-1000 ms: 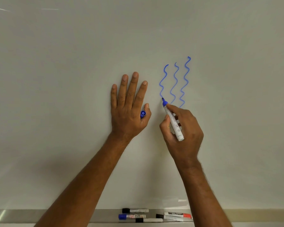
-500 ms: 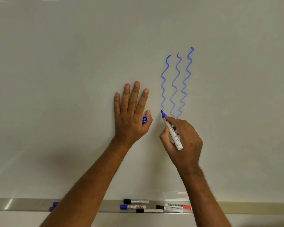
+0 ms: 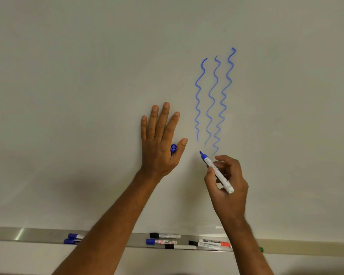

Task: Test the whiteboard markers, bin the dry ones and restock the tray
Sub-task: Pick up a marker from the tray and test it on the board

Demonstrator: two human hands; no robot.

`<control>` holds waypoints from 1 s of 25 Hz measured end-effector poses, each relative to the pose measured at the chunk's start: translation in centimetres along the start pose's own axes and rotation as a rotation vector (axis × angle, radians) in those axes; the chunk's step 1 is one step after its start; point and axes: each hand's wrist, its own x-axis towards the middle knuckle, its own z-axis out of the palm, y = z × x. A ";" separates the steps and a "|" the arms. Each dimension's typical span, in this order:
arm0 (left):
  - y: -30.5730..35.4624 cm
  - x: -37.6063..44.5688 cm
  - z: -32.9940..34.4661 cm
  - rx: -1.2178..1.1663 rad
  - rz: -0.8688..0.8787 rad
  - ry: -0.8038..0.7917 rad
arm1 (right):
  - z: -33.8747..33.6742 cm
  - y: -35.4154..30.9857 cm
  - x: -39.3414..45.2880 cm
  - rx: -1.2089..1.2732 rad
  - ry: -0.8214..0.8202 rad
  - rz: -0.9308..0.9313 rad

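Note:
My right hand (image 3: 227,187) grips an uncapped blue whiteboard marker (image 3: 216,171), its tip just below three wavy blue lines (image 3: 213,100) on the whiteboard (image 3: 87,96) and apart from them. My left hand (image 3: 160,139) lies flat on the board, fingers spread, with the blue cap (image 3: 173,148) pinched between thumb and forefinger. Along the bottom runs the metal tray (image 3: 28,235). On it lie two blue-capped markers (image 3: 73,238) at the left, black and blue ones (image 3: 163,241) in the middle, and a red-capped one (image 3: 214,243) beside my right forearm.
A green marker end (image 3: 261,249) peeks out at the tray's right, behind my right forearm. My forearms cross parts of the tray. The board stretches wide to the left and right of the blue lines.
The leftmost wavy line has grown longer downward. My right hand has moved down and lifted the marker tip off the board. The view has tilted, showing more of the tray.

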 end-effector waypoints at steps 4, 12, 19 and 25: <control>2.6 -3.7 -0.9 -0.293 -0.165 0.012 | -0.9 0.5 -1.6 0.199 0.017 0.096; 7.2 -11.3 -1.6 -1.210 -1.620 -0.040 | -2.2 1.2 -5.9 0.271 -0.060 0.223; 7.9 -14.7 -2.4 -1.508 -2.019 0.133 | -2.8 2.2 -11.1 0.322 -0.296 0.379; 9.3 -15.7 -4.3 -1.622 -1.995 0.054 | -3.0 1.9 -12.6 0.315 -0.367 0.431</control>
